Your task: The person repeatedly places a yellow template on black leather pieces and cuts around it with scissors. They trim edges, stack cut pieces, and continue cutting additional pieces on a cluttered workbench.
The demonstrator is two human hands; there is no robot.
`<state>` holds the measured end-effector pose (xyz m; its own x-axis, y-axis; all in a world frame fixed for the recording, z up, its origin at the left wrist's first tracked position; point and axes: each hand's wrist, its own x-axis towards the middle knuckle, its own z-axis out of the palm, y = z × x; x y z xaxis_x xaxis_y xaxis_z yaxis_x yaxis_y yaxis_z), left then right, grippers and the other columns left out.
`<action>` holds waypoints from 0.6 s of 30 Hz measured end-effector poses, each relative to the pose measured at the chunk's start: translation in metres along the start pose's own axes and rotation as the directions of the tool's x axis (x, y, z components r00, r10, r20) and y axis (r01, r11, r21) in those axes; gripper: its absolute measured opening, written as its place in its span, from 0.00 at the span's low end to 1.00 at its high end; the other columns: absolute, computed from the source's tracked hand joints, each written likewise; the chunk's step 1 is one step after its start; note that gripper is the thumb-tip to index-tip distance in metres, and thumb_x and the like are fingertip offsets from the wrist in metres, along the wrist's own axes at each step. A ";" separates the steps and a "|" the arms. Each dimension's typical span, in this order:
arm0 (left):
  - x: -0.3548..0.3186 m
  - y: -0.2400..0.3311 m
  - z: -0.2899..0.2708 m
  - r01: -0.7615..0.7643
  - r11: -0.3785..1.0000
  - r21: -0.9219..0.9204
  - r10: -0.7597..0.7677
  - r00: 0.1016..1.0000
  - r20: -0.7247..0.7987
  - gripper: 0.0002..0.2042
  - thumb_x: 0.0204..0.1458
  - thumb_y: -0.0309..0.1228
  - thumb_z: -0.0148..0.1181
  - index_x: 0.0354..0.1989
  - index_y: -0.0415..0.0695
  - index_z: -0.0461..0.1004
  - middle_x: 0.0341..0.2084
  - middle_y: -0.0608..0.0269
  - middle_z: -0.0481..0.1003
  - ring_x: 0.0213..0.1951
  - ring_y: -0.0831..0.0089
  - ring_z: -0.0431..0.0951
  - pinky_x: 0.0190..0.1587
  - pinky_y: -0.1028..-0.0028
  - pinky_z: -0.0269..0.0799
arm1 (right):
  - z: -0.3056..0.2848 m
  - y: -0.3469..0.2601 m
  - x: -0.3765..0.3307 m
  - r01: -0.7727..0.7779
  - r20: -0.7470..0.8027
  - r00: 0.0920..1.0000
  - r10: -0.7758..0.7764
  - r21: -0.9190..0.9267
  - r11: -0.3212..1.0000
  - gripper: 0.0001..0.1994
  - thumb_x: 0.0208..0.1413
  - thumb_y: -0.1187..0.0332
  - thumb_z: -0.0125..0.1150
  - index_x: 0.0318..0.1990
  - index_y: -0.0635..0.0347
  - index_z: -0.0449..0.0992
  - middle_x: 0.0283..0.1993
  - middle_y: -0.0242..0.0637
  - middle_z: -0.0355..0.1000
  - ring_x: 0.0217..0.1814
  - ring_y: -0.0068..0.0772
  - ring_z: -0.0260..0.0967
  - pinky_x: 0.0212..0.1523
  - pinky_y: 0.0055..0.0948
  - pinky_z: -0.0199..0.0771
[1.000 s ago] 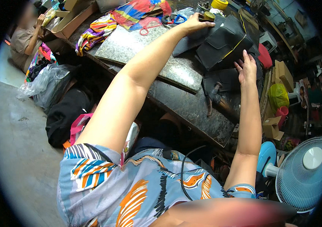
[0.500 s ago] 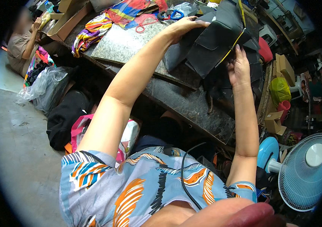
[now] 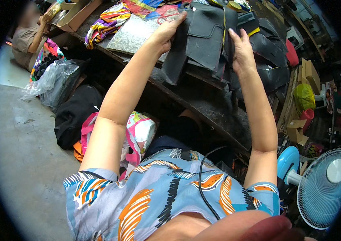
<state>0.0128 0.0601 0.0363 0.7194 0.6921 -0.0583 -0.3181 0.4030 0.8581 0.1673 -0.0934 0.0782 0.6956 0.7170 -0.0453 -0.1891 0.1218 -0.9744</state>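
Observation:
A black leather-like bag panel (image 3: 204, 36), with a flap pocket on its front and a yellow strip along its right part, is held up over the workbench. My left hand (image 3: 165, 35) grips its left edge, with the thumb at the top and the other fingers partly hidden behind. At its right edge my right hand (image 3: 242, 54) takes hold, the thumb against the front and another finger pointing up beside it. More black pieces (image 3: 268, 50) lie heaped to the right of that hand.
The dark workbench (image 3: 202, 102) bears a grey stone slab (image 3: 132, 38) and a striped cloth (image 3: 106, 22). A fan (image 3: 325, 188) stands at lower right. Bags (image 3: 64, 80) sit on the floor at left, near a seated person (image 3: 28, 36). Cardboard boxes (image 3: 297, 128) are at right.
The bag panel has come down and nearer, turning from tilted to more upright with its pocket front facing me. Both hands have moved with it; the heaped black pieces now show more.

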 end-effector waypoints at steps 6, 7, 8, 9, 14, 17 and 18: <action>-0.016 -0.010 -0.012 -0.070 0.997 0.031 0.069 0.997 0.046 0.27 0.47 0.50 0.70 0.49 0.43 0.76 0.41 0.61 0.80 0.45 0.70 0.80 0.50 0.69 0.75 | -0.007 0.019 0.005 0.090 0.164 0.983 -0.082 -0.036 0.995 0.44 0.53 0.66 0.68 0.71 0.69 0.45 0.64 0.54 0.63 0.62 0.38 0.67 0.59 0.34 0.70; -0.013 -0.009 -0.014 -0.066 0.997 -0.031 0.067 0.997 0.023 0.27 0.47 0.49 0.71 0.51 0.44 0.74 0.45 0.61 0.79 0.47 0.69 0.79 0.52 0.67 0.74 | 0.000 0.016 0.008 0.149 0.196 0.970 -0.144 -0.012 0.989 0.42 0.54 0.67 0.68 0.70 0.69 0.47 0.63 0.53 0.63 0.61 0.37 0.67 0.58 0.32 0.71; -0.012 -0.009 -0.017 -0.098 0.994 -0.051 0.098 0.995 0.013 0.30 0.47 0.50 0.70 0.54 0.45 0.72 0.48 0.59 0.77 0.50 0.68 0.77 0.56 0.63 0.72 | 0.008 0.013 0.012 0.247 0.259 0.932 -0.252 0.055 0.968 0.40 0.55 0.67 0.67 0.70 0.69 0.49 0.63 0.53 0.64 0.59 0.35 0.68 0.57 0.30 0.71; -0.007 -0.004 -0.023 -0.149 0.988 -0.042 0.151 0.987 0.047 0.34 0.47 0.55 0.67 0.57 0.45 0.70 0.51 0.57 0.75 0.54 0.64 0.74 0.58 0.62 0.69 | 0.017 0.009 0.018 0.325 0.342 0.882 -0.325 0.059 0.944 0.37 0.58 0.66 0.64 0.69 0.70 0.50 0.63 0.48 0.65 0.59 0.36 0.69 0.59 0.33 0.70; 0.016 0.027 -0.068 -0.288 0.948 -0.133 0.291 0.957 0.004 0.29 0.55 0.40 0.63 0.63 0.41 0.63 0.54 0.56 0.73 0.52 0.61 0.75 0.54 0.63 0.74 | 0.078 0.034 0.069 0.584 0.189 0.811 -0.553 -0.219 0.781 0.39 0.57 0.66 0.63 0.69 0.73 0.48 0.71 0.49 0.57 0.69 0.41 0.58 0.67 0.31 0.56; 0.019 0.038 -0.079 -0.307 0.603 0.736 0.693 0.659 -0.293 0.32 0.52 0.37 0.64 0.63 0.36 0.60 0.57 0.48 0.68 0.58 0.57 0.69 0.61 0.62 0.65 | 0.078 0.077 0.096 0.499 0.287 0.846 -0.450 -0.725 0.475 0.44 0.47 0.47 0.70 0.67 0.63 0.60 0.63 0.59 0.63 0.63 0.53 0.64 0.64 0.44 0.63; 0.016 0.038 -0.077 -0.311 0.562 0.766 0.718 0.644 -0.265 0.33 0.51 0.36 0.64 0.63 0.36 0.59 0.58 0.47 0.67 0.59 0.55 0.68 0.62 0.61 0.62 | 0.078 0.090 0.102 0.400 0.290 0.878 -0.381 -0.882 0.251 0.46 0.45 0.43 0.70 0.66 0.62 0.61 0.63 0.62 0.62 0.65 0.59 0.61 0.65 0.47 0.60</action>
<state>-0.0350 0.1327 0.0285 0.0712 0.8938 0.4428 0.0705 -0.4473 0.8916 0.1670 0.0445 0.0035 0.4820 0.7820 0.3951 0.8417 -0.2881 -0.4567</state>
